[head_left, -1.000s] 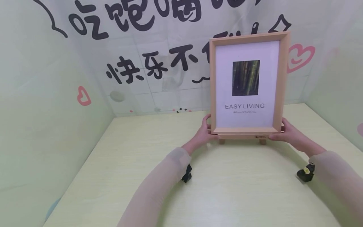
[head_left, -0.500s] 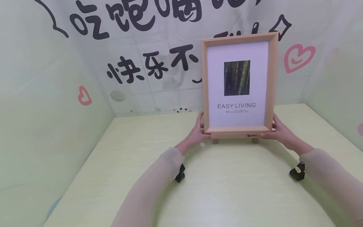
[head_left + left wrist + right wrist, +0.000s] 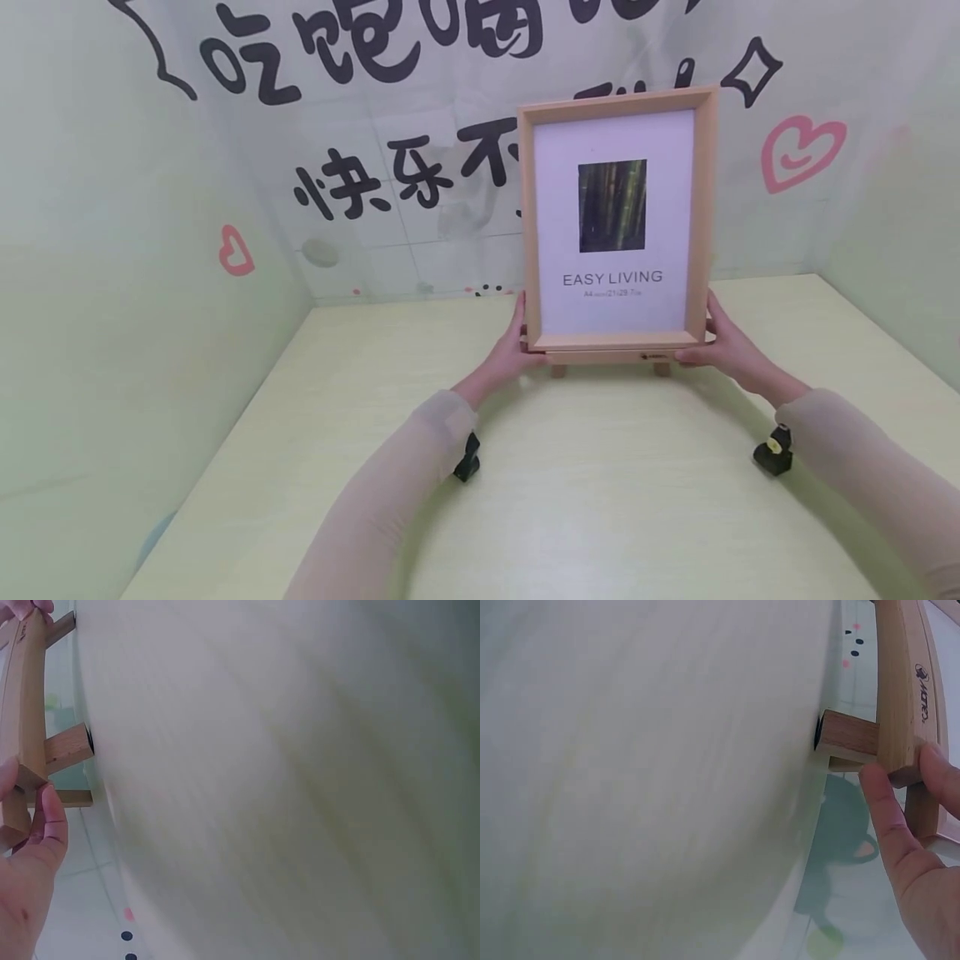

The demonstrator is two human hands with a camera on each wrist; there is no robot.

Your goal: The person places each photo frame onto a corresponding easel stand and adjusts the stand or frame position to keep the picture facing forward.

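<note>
Left hand [image 3: 508, 350] and right hand [image 3: 726, 343] aptly pinch the straight, pale wooden ledge [image 3: 600, 358] by its ends, as it looks stiff, light.

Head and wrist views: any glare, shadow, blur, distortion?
Head: soft shadows under the long beige sleeves, faint sheen on the pale wood-grain table, fine print on the white insert smeared. Left wrist: dimmer, the table's far edge bowed, likely lens distortion. Right wrist: also dim and bowed; dark logo on the light-wood bar legible.

Right fingers [image 3: 886, 814] on wooden bar [image 3: 898, 690] (lettered)
</note>
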